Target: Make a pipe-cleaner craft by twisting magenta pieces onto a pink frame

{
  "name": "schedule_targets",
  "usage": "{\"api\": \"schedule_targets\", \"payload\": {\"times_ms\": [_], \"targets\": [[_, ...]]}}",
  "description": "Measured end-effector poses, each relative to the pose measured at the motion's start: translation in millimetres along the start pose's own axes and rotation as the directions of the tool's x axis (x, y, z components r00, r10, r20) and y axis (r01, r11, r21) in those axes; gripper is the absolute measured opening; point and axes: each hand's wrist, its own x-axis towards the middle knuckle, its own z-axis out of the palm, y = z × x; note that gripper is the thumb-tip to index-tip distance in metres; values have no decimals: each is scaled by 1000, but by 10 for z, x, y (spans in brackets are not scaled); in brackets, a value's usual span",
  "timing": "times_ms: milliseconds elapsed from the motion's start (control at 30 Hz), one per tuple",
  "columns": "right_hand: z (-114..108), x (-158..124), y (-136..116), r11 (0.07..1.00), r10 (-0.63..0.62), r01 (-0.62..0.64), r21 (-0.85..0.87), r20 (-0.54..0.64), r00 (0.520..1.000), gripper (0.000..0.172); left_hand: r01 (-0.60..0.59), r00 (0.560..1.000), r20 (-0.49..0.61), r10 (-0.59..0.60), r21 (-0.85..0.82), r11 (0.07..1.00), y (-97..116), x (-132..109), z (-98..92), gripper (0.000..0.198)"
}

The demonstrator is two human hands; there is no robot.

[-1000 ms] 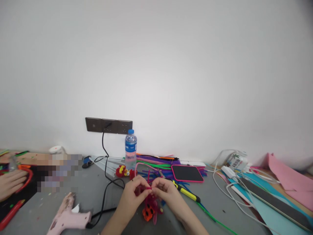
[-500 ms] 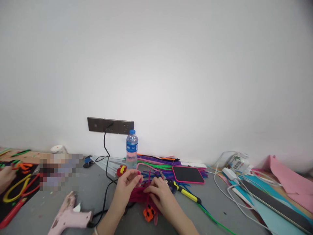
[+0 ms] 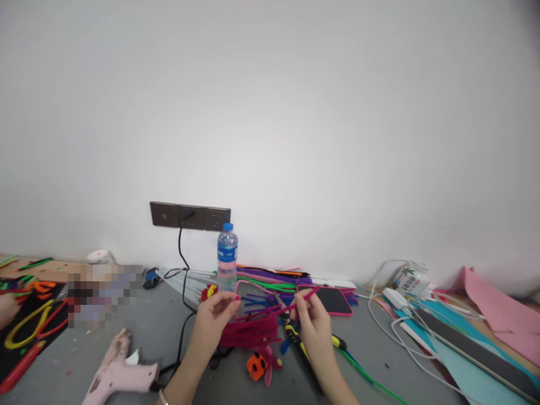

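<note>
My right hand is closed in a pinch on a magenta pipe cleaner, which slants down leftward toward my left hand. My left hand is pinched at the fingertips; whether the pipe cleaner's far end is in them, I cannot tell. Below and between the hands lies a bundle of magenta pipe cleaners. In front of it sit a small orange piece with black spots and a pink fuzzy piece. Pliers with yellow and black handles lie partly behind my right hand.
A water bottle stands by the wall, near more pipe cleaners and a phone. A pink glue gun lies front left. White cables and coloured sheets lie right. Another person's hand shows far left.
My right hand has risen and moved right from the magenta bundle, with a pipe cleaner in its fingers. The bundle and pliers now show more. My left hand has shifted slightly left.
</note>
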Motion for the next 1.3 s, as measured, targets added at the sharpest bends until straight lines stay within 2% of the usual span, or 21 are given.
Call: {"api": "schedule_targets", "payload": {"times_ms": [100,167,267,333,400,600,700,867,967,1033,1133,1233,1300], "targets": [[15,53,44,975,91,-85,205,-20,996,41,-41,999,30,38,120,992,-27,27,-47,20],[25,77,76,948,135,-131,289,6,991,47,-101,985,165,56,277,956,-21,17,-57,16],[33,88,108,915,181,-181,360,32,983,46,-263,894,447,13,500,825,-3,-39,-23,8],[35,86,113,906,194,-194,377,37,980,45,-322,844,534,-53,582,747,-8,-84,23,10],[38,84,110,902,200,-200,381,40,979,45,-343,835,545,-77,624,702,-29,-121,69,15],[73,62,81,911,208,-228,344,96,973,46,-346,844,524,-117,697,628,-81,-165,123,26],[90,47,70,908,221,-249,336,120,968,46,-332,844,519,-139,707,625,-96,-158,127,30],[88,55,60,871,249,-281,404,130,960,43,-280,869,486,-95,639,716,-117,-117,102,26],[85,71,51,848,274,-301,436,125,954,45,-254,892,451,-39,570,782,-64,-109,63,22],[83,79,50,836,281,-306,456,123,952,46,-197,899,434,-60,521,830,4,-120,37,20],[78,87,58,812,293,-312,493,118,949,43,-102,856,500,-134,417,903,102,-158,6,17],[69,90,68,799,340,-365,477,142,930,36,25,760,578,-298,432,902,137,-205,-15,16],[62,90,76,795,370,-408,450,175,913,39,74,707,597,-379,470,879,124,-228,-26,13]]}}
